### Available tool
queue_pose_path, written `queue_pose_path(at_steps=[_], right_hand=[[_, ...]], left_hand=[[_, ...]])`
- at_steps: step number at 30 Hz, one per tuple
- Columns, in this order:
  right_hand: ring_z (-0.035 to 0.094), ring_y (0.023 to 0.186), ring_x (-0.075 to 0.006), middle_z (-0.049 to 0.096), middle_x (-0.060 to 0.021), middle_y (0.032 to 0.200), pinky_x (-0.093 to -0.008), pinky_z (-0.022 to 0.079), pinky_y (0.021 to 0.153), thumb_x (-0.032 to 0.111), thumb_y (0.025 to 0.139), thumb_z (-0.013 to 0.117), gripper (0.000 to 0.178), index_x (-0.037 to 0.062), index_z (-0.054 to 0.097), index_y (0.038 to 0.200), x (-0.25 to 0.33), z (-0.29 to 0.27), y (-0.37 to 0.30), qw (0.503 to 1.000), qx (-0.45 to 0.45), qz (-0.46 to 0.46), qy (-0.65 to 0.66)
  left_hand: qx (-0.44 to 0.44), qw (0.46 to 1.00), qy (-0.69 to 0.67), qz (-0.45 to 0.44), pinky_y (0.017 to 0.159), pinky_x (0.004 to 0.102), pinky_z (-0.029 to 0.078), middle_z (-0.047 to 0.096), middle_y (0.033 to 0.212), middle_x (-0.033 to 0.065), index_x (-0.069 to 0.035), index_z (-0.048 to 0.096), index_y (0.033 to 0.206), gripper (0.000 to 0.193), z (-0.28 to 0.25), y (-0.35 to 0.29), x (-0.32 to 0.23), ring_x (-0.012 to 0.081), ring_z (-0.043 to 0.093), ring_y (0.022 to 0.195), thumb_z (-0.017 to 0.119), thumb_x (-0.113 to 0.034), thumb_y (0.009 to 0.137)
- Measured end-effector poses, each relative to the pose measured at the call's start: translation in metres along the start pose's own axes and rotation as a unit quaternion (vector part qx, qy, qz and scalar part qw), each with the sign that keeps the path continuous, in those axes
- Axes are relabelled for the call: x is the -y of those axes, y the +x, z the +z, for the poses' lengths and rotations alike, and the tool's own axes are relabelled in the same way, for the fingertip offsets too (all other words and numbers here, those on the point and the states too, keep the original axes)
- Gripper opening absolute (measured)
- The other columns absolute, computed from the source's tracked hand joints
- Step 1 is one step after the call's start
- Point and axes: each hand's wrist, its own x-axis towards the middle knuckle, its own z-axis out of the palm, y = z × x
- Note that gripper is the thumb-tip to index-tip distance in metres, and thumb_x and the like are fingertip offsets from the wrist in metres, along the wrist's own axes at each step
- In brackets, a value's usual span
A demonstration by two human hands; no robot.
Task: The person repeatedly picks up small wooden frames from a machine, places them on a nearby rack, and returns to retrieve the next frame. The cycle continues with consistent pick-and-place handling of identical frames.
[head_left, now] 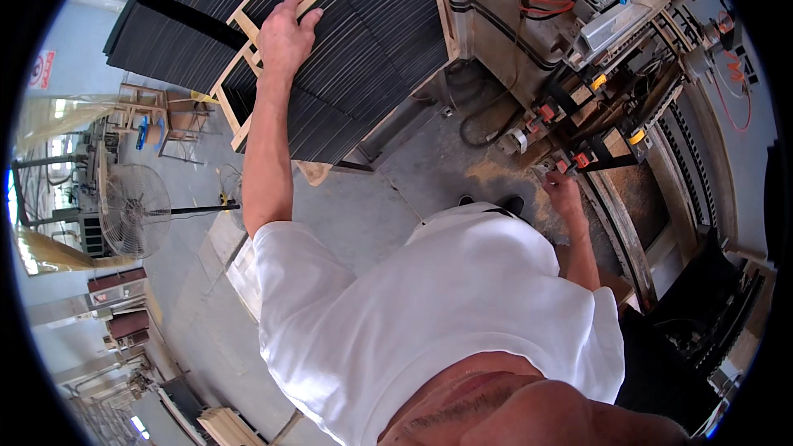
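We see a big worktop (363, 25) with a ribbed black top, up and to the left of us. On it lies a light wooden frame (263, 48), like a small ladder. Its long side runs slanted, from the far end near the top of the picture down toward the near left edge of the worktop.

To our right stands a big machine (628, 58) with orange hoses and black belts. Sawdust lies on the floor (462, 165) in front of it.

Our left hand (283, 35) is stretched far out and rests on the far end of the wooden frame. Its grip is closed over a bar there, with the fingers curled over the bar's far side. So the frame runs from this hand back toward us and to the left.

Our right hand (563, 192) is low by the machine, next to small red and black knobs (572, 162). We cannot tell if its grip is shut on anything. It is well apart from the frame, so the left hand is the nearer one.
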Motion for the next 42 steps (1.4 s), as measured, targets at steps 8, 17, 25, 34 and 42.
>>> queue_pose_path(at_steps=[8, 17, 25, 34, 42], right_hand=[[0.068, 0.088, -0.0272, 0.070, -0.0168, 0.095, -0.0341, 0.052, 0.076, 0.008, 0.078, 0.065, 0.030, 0.0006, 0.066, 0.107, -0.037, -0.020, -0.018, 0.998, -0.063, 0.015, -0.016], [0.061, 0.100, -0.0380, 0.066, -0.0198, 0.106, -0.0433, 0.049, 0.085, 0.016, 0.080, 0.064, 0.036, 0.0037, 0.064, 0.114, -0.014, -0.096, -0.078, 0.981, -0.164, 0.088, -0.051], [0.059, 0.105, -0.0300, 0.065, -0.0103, 0.111, -0.0404, 0.048, 0.088, 0.013, 0.076, 0.072, 0.036, 0.0098, 0.063, 0.110, 0.085, -0.286, -0.270, 0.730, -0.532, 0.073, -0.424], [0.064, 0.102, -0.0250, 0.068, -0.0111, 0.108, -0.0338, 0.048, 0.087, 0.031, 0.090, 0.062, 0.034, 0.0106, 0.060, 0.117, 0.118, -0.336, -0.516, 0.621, -0.536, 0.448, -0.355], [0.059, 0.115, -0.0159, 0.065, -0.0066, 0.121, -0.0277, 0.043, 0.099, 0.021, 0.088, 0.067, 0.035, 0.0160, 0.064, 0.123, 0.122, -0.358, -0.439, 0.669, -0.618, 0.313, -0.268]], left_hand=[[0.138, 0.988, 0.048, -0.044, 0.081, 0.0439, 0.050, 0.069, 0.094, 0.0175, -0.012, 0.050, 0.133, 0.066, -0.006, 0.013, -0.007, 0.0340, 0.065, 0.095, 0.074, -0.034, 0.076], [-0.011, 0.988, 0.098, 0.121, 0.089, 0.0445, 0.046, 0.062, 0.113, 0.0250, 0.003, 0.052, 0.124, 0.068, -0.007, 0.007, -0.001, 0.0403, 0.059, 0.105, 0.077, -0.038, 0.075], [-0.076, 0.863, -0.499, 0.039, 0.077, 0.0302, 0.052, 0.065, 0.089, 0.0104, 0.005, 0.062, 0.099, 0.018, 0.046, -0.078, -0.200, 0.0182, 0.062, 0.081, 0.053, -0.010, 0.096], [0.462, 0.627, -0.612, 0.138, 0.083, 0.0265, 0.050, 0.067, 0.104, 0.0099, 0.003, 0.059, 0.118, 0.031, 0.143, -0.181, -0.341, 0.0140, 0.063, 0.093, 0.063, -0.008, 0.089], [0.476, 0.647, -0.579, 0.140, 0.077, 0.0271, 0.052, 0.069, 0.094, 0.0105, 0.002, 0.062, 0.113, 0.030, 0.201, -0.165, -0.370, 0.0148, 0.066, 0.085, 0.065, -0.010, 0.087]])
